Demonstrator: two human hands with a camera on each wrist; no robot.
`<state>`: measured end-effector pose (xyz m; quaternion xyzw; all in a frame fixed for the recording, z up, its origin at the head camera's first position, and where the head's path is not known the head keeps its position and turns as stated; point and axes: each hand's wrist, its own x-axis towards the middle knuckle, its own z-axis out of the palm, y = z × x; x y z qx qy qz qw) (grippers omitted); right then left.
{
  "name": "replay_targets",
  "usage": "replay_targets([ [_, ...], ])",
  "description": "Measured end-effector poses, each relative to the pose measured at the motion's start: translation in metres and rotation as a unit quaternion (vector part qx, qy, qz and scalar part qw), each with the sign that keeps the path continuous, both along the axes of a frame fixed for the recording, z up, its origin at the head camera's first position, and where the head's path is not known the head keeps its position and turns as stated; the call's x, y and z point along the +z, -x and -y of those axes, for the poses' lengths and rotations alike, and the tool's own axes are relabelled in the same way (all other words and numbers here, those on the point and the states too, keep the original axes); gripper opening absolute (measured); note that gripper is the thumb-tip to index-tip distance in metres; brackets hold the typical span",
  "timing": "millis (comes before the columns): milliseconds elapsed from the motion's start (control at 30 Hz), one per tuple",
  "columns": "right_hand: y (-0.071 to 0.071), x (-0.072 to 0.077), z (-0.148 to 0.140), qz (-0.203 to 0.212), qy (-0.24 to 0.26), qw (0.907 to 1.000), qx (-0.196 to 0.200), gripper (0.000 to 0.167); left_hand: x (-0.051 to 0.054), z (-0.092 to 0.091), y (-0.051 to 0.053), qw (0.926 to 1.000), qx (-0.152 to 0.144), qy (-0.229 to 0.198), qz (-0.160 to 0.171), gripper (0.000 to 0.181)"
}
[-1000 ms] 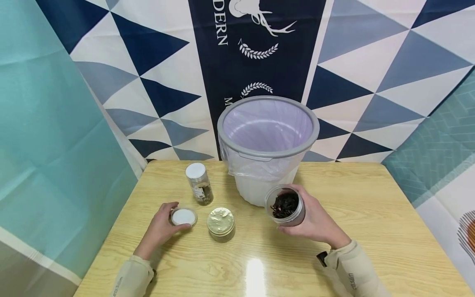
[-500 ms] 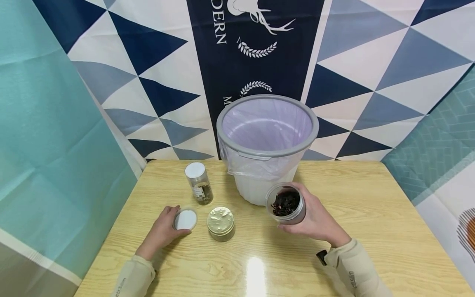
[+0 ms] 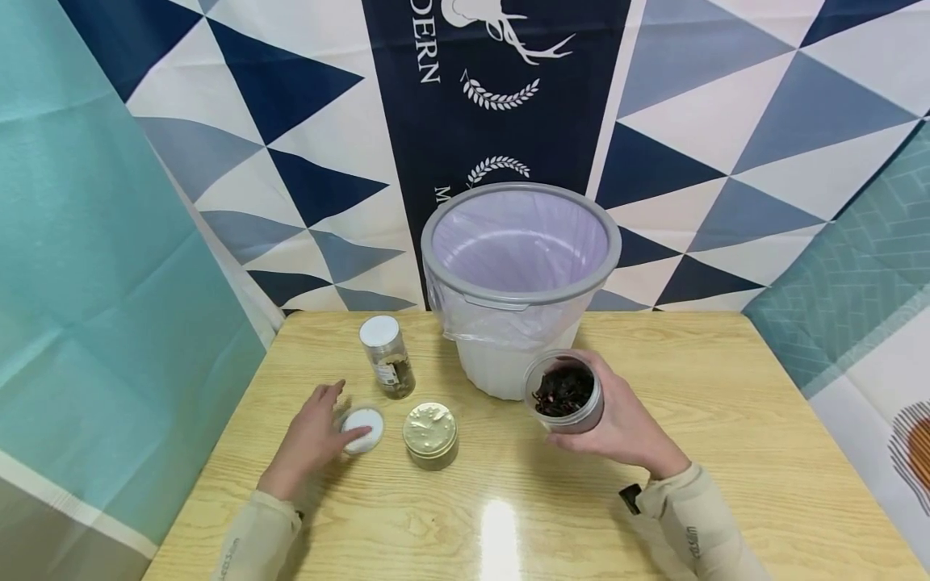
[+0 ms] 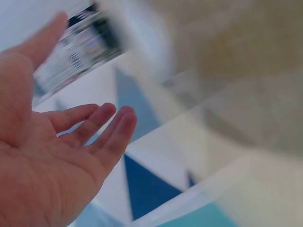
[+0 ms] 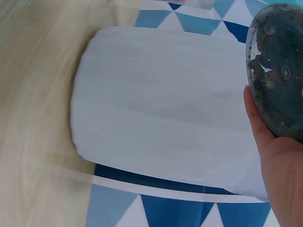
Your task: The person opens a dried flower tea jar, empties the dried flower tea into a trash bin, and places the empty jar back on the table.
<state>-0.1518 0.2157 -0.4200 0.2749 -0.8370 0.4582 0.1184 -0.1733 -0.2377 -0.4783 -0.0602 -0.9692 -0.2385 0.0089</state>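
My right hand (image 3: 628,424) grips a clear plastic jar (image 3: 585,421), lidless and tilted, with dark, dried, leaf-like pieces inside. It is held above the table in front of the bin, and the right wrist view shows the jar's see-through base (image 5: 281,71). By a round white lid (image 3: 366,420) lying on the table, my left hand (image 3: 308,440) has its fingers spread and relaxed. The thumb overlaps the lid's edge in the head view; whether it touches cannot be told. The left wrist view shows the left hand (image 4: 57,156) with nothing in its palm.
A grey-rimmed bin (image 3: 501,355) with a thin liner stands at the table's back. Left of it is an upright clear jar (image 3: 392,373) with a white cap. A gold-topped round tin or jar (image 3: 430,432) sits mid-table (image 3: 407,524). Patterned cloth (image 3: 305,73) hangs behind.
My left hand has let go of the white lid, which now lies on the table, and its fingers have opened. The right hand with the jar has shifted slightly.
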Motion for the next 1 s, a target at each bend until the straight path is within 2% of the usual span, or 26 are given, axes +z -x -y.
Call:
replay_targets([
  [67, -0.001, 0.006, -0.002, -0.008, 0.007, 0.9999, 0.0, 0.103, 0.017, -0.001, 0.006, 0.9994, -0.002, -0.006, -0.035, 0.079],
  [133, -0.001, 0.014, -0.003, -0.017, 0.019, 0.9997, 0.004, 0.103, 0.036, -0.004, 0.013, 0.9964, -0.007, -0.013, -0.083, 0.067],
  [300, -0.003, 0.039, -0.009, -0.05, 0.042, 0.9979, 0.005, 0.107, 0.083, -0.02, 0.033, 0.9813, -0.029, -0.026, -0.188, 0.048],
  [433, -0.003, 0.065, -0.012, -0.084, 0.051, 0.9952, 0.004, 0.11, 0.117, -0.04, 0.05, 0.9716, -0.05, -0.036, -0.228, 0.043],
  [567, 0.002, 0.091, -0.013, -0.112, 0.055, 0.9922, 0.0, 0.112, 0.142, -0.062, 0.067, 0.9672, -0.076, -0.045, -0.238, 0.041],
  [700, 0.011, 0.113, -0.014, -0.135, 0.051, 0.9893, -0.021, 0.114, 0.16, -0.08, 0.085, 0.9641, -0.097, -0.052, -0.242, 0.04],
  [833, 0.021, 0.134, -0.017, -0.146, 0.046, 0.9871, -0.046, 0.114, 0.175, -0.096, 0.098, 0.966, -0.104, -0.06, -0.229, 0.042],
  [1000, 0.037, 0.157, -0.017, -0.132, 0.034, 0.9883, -0.067, 0.11, 0.19, -0.112, 0.115, 0.9727, -0.105, -0.07, -0.195, 0.046],
])
